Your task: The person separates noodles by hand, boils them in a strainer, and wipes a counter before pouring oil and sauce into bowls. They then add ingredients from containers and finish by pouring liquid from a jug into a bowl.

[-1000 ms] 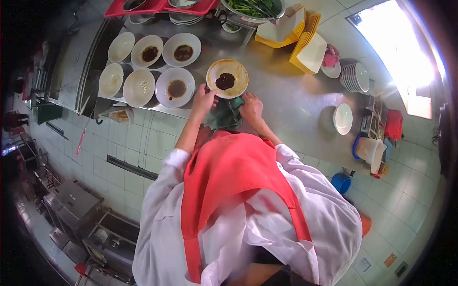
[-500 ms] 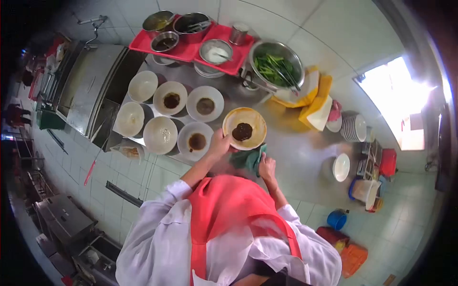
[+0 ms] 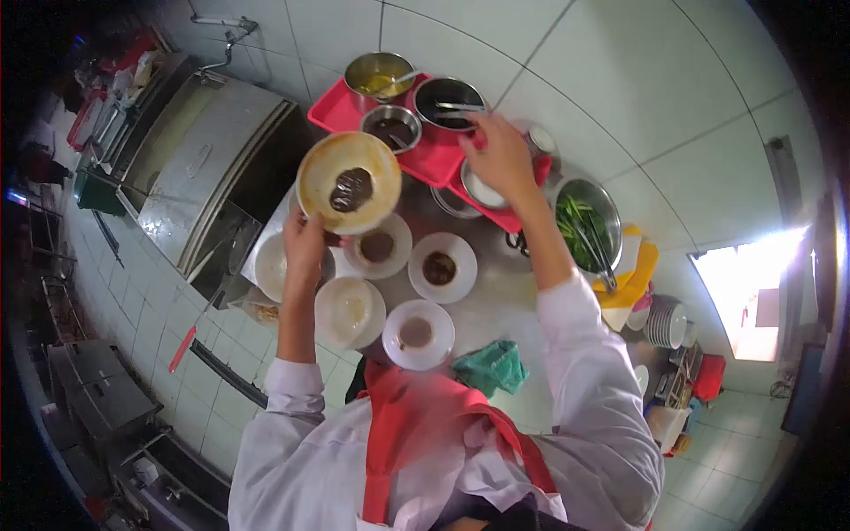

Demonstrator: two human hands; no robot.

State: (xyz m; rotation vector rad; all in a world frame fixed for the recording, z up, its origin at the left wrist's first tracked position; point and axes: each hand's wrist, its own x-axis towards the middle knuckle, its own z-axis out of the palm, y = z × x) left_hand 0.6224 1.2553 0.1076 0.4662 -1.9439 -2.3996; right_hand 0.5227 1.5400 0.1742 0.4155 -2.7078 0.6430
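Observation:
My left hand (image 3: pixel 305 241) grips the near edge of a yellowish bowl (image 3: pixel 376 181) with dark paste in it, held up over the white bowls at the left. My right hand (image 3: pixel 498 157) reaches over the red tray (image 3: pixel 429 159), its fingers spread beside the metal pot of dark contents (image 3: pixel 443 97) and the utensils (image 3: pixel 460 110) lying across it. Below that hand is a small bowl of white stuff (image 3: pixel 481 189), partly covered. White bowls with brown liquid (image 3: pixel 441 268) stand on the metal counter (image 3: pixel 491 292). A green cloth (image 3: pixel 491 366) lies near the counter's front edge.
A metal bowl of green vegetables (image 3: pixel 587 226) with tongs stands right of the tray. Farther right are yellow cloths (image 3: pixel 639 276) and stacked plates (image 3: pixel 666 326). Metal pots (image 3: pixel 379 78) stand at the tray's left end, with a large steel appliance (image 3: pixel 208 168) beyond.
My left hand has carried the yellowish bowl left and up. My right hand has let go of the green cloth and moved up to the tray. The view has shifted.

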